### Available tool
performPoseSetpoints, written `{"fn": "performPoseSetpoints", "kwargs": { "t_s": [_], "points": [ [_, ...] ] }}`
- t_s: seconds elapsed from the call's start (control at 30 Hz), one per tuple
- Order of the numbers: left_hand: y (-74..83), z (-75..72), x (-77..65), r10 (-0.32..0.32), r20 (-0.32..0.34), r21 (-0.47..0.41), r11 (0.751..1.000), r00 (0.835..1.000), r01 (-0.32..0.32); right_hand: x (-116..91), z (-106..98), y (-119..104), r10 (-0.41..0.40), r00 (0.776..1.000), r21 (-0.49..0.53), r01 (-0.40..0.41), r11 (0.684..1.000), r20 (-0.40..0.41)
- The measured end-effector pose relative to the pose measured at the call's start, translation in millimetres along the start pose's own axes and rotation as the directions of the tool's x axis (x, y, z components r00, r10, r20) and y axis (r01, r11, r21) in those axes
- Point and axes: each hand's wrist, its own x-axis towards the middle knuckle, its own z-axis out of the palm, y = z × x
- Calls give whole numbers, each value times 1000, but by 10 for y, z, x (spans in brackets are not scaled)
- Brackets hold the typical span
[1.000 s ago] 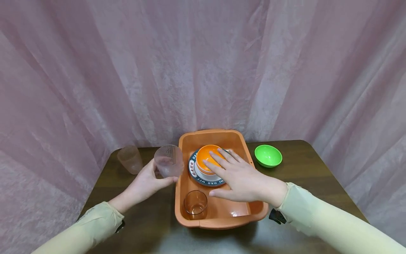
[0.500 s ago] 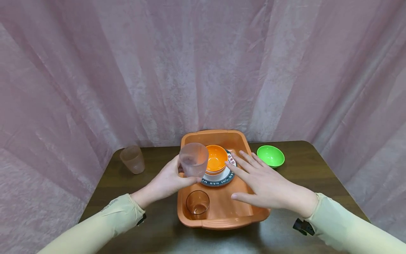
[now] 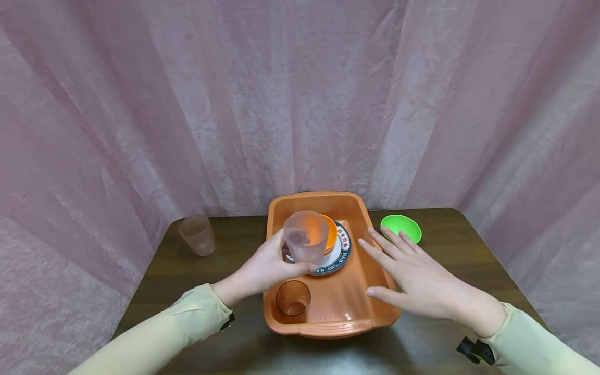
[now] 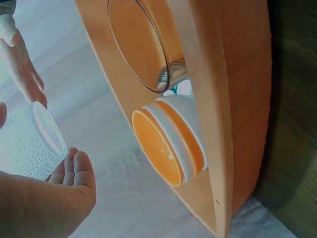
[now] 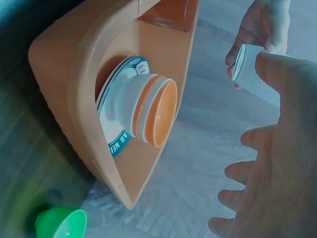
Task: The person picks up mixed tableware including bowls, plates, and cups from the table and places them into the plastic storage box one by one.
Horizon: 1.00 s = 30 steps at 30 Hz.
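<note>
My left hand grips a clear textured plastic cup and holds it above the orange basin. In the head view the cup partly hides the stacked orange and white bowls, which sit on a patterned plate inside the basin. My right hand hovers over the basin's right rim with fingers spread, holding nothing. A brown glass stands in the basin's near left corner.
A second clear cup stands at the table's back left. The green bowl is right of the basin, partly behind my right fingertips. A pink curtain hangs behind the table.
My left hand has carried the cup rightward, from beside the basin's left rim to over the bowls. My right hand has drawn back to the right, away from the bowls.
</note>
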Motion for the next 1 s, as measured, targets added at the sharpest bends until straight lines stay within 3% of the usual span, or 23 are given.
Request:
{"fn": "performPoseSetpoints", "kwargs": {
  "t_s": [0.2,0.37,0.47,0.67,0.83,1.0],
  "points": [
    [22,66,18,-17,-3,2,1000,1000,17,24,37,44,5,1000,40,-4,999,-25],
    [16,104,43,1,-7,10,1000,1000,-1,160,26,71,40,998,201,-29,979,-51],
    [6,130,51,18,9,-2,1000,1000,-18,270,27,38,81,995,358,-56,932,-57],
    [-1,167,55,6,33,-6,1000,999,-6,512,59,-96,116,992,600,-60,798,-55],
    [-3,198,36,6,32,2,1000,999,-6,650,105,-189,84,994,709,-11,706,-68],
    [-7,213,33,31,35,0,1000,999,-31,716,148,-253,57,995,752,24,659,-82]
  ]
}}
